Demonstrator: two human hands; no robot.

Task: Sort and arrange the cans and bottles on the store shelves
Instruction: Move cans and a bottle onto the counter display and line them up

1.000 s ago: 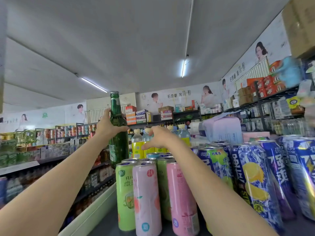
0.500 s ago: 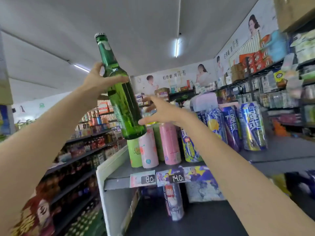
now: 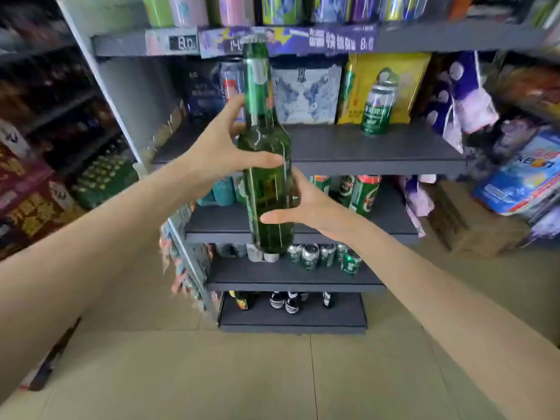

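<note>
A tall green glass bottle point(image 3: 266, 165) stands upright in the air in front of the grey shelf unit. My left hand point(image 3: 222, 147) grips it at the shoulder, thumb across the front. My right hand point(image 3: 306, 207) wraps the lower body from the right, thumb on the glass. A single green can point(image 3: 377, 109) stands on the second shelf point(image 3: 378, 150). Green and red cans point(image 3: 360, 194) sit on the shelf below, small silver-green cans point(image 3: 321, 256) lower down, and dark bottles point(image 3: 286, 301) on the bottom shelf.
The top shelf point(image 3: 424, 37) carries tall pink, green and blue cans behind price tags. Boxes point(image 3: 306, 92) line the back of the second shelf. Stacked cartons point(image 3: 33, 201) fill the left side, packaged goods point(image 3: 521, 177) the right. Tiled floor point(image 3: 272, 374) lies below.
The view has dropped from the top shelf to the lower shelves. The bottle came down from overhead to chest height, and my right hand, free before, now holds its lower body.
</note>
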